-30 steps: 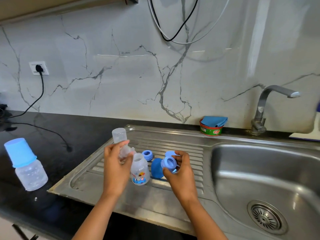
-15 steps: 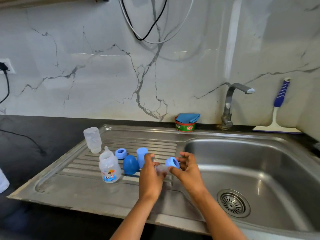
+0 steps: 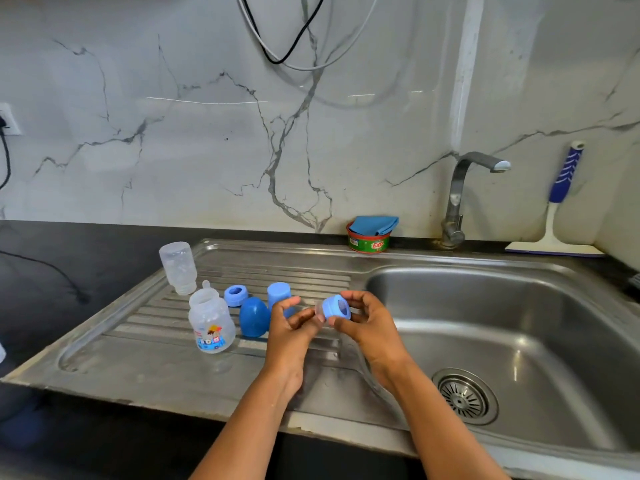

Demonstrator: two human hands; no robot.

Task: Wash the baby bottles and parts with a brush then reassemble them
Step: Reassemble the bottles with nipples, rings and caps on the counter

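"Blue ring (image 3: 335, 308) first: where is it?"
"Held up over the near right end of the drainboard (image 3: 138, 344), just left of the basin (image 3: 519, 323). The right hand (image 3: 372, 329) pinches it, with the thumb on the near side and the fingers (image 3: 353, 297) curled over the far side."
"And the left hand (image 3: 289, 330)?"
"Its fingers (image 3: 306, 320) close on a clear teat (image 3: 320, 311) at the ring's left end, and the thumb points up. I cannot tell whether the teat is seated in the ring."
"The bottles?"
"Both are on the left part of the drainboard. A printed bottle (image 3: 211, 327) stands upright with its mouth open. Far left of it, a plain bottle (image 3: 178, 268) stands mouth down. A second teat (image 3: 206, 285) shows just behind the printed bottle."
"Other blue parts?"
"A second ring (image 3: 236, 295), a dark dome cap (image 3: 254, 317) and a pale cap (image 3: 278, 294) sit close together between the printed bottle and the left hand. The left thumb partly hides the pale cap."
"Around the sink?"
"The tap (image 3: 464, 188) is at the far rim with its spout over the basin, and the drain (image 3: 464, 396) is near right. A soap tub (image 3: 369, 243) with a blue cloth (image 3: 374, 225) on top stands left of the tap. A squeegee (image 3: 557, 216) leans on the marble wall (image 3: 207, 150) to the tap's right. The black counter (image 3: 69, 237) on the left carries a cable (image 3: 45, 266)."
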